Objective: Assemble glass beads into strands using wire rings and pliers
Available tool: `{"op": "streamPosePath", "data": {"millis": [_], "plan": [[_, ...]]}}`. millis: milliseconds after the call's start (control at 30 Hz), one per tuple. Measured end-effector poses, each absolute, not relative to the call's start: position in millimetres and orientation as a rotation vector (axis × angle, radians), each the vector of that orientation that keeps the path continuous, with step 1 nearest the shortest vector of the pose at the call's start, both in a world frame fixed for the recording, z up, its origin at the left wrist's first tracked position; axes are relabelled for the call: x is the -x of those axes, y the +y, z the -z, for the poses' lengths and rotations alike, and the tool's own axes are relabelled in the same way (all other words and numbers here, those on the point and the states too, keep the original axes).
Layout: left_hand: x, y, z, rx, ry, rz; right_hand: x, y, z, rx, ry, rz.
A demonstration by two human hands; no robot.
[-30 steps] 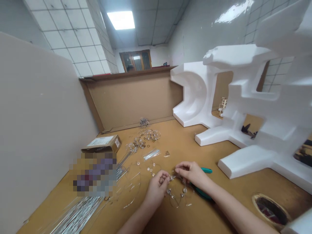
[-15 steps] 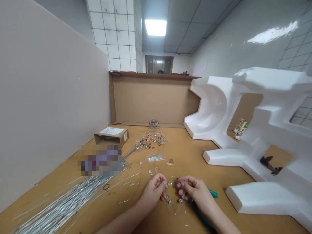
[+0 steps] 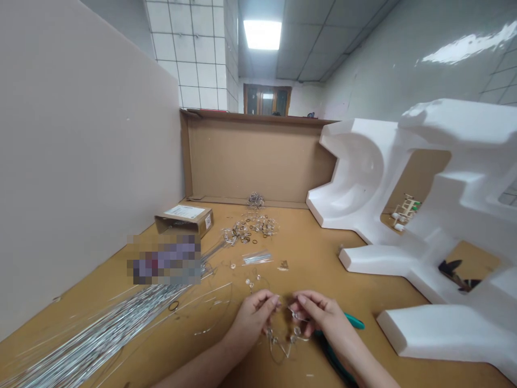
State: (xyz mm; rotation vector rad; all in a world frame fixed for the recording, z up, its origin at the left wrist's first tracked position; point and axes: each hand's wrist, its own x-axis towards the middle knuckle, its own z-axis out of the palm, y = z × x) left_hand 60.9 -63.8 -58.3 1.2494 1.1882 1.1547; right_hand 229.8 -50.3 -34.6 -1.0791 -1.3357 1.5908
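A loop of thin wire strung with clear beads [image 3: 294,335] hangs between my two hands, its lower end just above the brown tabletop. My left hand [image 3: 258,312] pinches one side of the beaded wire between thumb and forefinger. On the other side, my right hand [image 3: 321,312] is closed on the wire, a clear bead showing by its fingertips. The fingertips of both hands are a small distance apart. Partly covered by my right hand and forearm lies a green-handled tool [image 3: 354,321], its working end hidden. A few loose clear beads [image 3: 251,283] lie just beyond my left hand.
A long bundle of silvery wires [image 3: 133,318] stretches across the left. Beyond are a small cardboard box [image 3: 184,215], a pile of beads and dark rings [image 3: 242,231] and short clear sticks [image 3: 257,258]. White foam blocks [image 3: 436,328] stand right; a cardboard wall [image 3: 254,159] closes the back.
My fingers have shifted along the beaded wire, and the loop now hangs in a pointed shape. The view has tilted slightly downward.
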Motion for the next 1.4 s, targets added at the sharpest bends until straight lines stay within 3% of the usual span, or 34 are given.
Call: {"op": "streamPosePath", "data": {"millis": [267, 633, 933, 1233, 1400], "plan": [[-63, -60, 60, -1.008, 1.095, -1.178, -230, -53, 29, 1.141, -1.353, -1.549], [-60, -61, 59, -0.797, 0.757, -1.151, -229, -53, 36, 1.186, -1.586, -1.246], [-57, -71, 46, -0.709, 0.5, -1.101, -225, -57, 51, 0.952, -1.534, -1.449], [-61, -62, 62, -1.068, 0.982, -1.183, -228, -49, 41, 1.025, -1.282, -1.4], [-62, -60, 61, -1.041, 1.021, -1.211, -230, -48, 35, 1.041, -1.217, -1.403]]}}
